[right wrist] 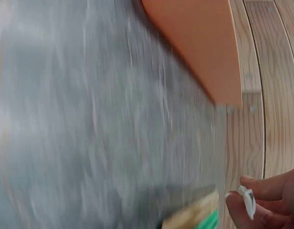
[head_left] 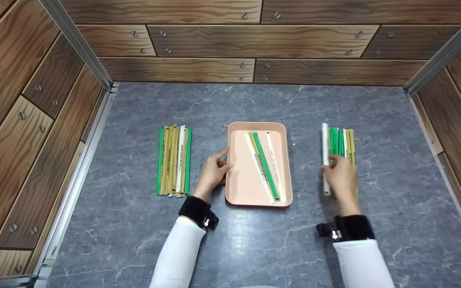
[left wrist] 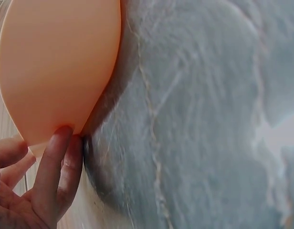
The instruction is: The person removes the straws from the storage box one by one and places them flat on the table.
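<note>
My right hand (head_left: 340,176) pinches a slim white stick packet (head_left: 325,140) between thumb and fingers, at the left side of the right-hand row of packets (head_left: 336,140). The right wrist view shows the packet's end (right wrist: 248,201) between the fingertips. At the left rim of the pink tray (head_left: 238,192), my left hand (head_left: 212,172) grips the edge, with fingers (left wrist: 54,157) against the outer wall. Inside the tray lie several slim packets: a green one (head_left: 265,166), white ones and a gold one, slanting toward the lower right.
A second row of green, gold and white packets (head_left: 170,168) lies left of the tray. All of it stands on a grey marbled tabletop (head_left: 254,244). Wood-patterned panels (head_left: 254,40) rise at the back and both sides.
</note>
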The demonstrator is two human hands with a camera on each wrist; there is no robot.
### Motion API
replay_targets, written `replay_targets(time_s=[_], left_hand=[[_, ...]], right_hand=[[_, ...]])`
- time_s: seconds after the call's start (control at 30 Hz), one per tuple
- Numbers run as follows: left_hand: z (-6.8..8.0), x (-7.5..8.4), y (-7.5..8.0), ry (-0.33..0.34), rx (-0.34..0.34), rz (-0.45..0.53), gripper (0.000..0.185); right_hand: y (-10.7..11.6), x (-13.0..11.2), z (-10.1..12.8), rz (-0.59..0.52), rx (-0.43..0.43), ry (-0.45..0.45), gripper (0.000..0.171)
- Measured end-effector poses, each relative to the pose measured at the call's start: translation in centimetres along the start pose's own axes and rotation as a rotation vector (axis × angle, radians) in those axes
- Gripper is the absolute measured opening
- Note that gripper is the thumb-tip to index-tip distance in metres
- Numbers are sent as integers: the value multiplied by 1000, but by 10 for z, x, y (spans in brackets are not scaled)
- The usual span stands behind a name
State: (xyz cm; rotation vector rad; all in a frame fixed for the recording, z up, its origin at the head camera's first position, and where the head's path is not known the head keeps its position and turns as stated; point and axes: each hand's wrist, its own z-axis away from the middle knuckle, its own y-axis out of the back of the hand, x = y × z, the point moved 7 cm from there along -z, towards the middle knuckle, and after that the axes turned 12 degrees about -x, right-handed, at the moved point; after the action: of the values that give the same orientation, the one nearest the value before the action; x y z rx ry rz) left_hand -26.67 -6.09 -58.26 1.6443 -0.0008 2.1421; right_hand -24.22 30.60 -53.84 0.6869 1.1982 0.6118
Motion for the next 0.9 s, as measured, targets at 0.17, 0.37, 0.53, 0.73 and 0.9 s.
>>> replay_targets(time_s=[0.17,0.37,0.53,0.73,0.9], left_hand=[[0,0,0,15,-1,6,56],[0,-1,-1,28,-4,9,56],[1,-1,0,29,12,-11,56],[1,0,1,17,20,-34,55],[1,0,0,22,22,-37,55]], right_hand=[[12,27,-2,47,-59,-151,46],[15,33,-3,108,-75,-236,49],[11,4,2,144,34,-92,41],[-20,-57,17,124,72,247,26],[-60,-97,30,128,9,414,21]])
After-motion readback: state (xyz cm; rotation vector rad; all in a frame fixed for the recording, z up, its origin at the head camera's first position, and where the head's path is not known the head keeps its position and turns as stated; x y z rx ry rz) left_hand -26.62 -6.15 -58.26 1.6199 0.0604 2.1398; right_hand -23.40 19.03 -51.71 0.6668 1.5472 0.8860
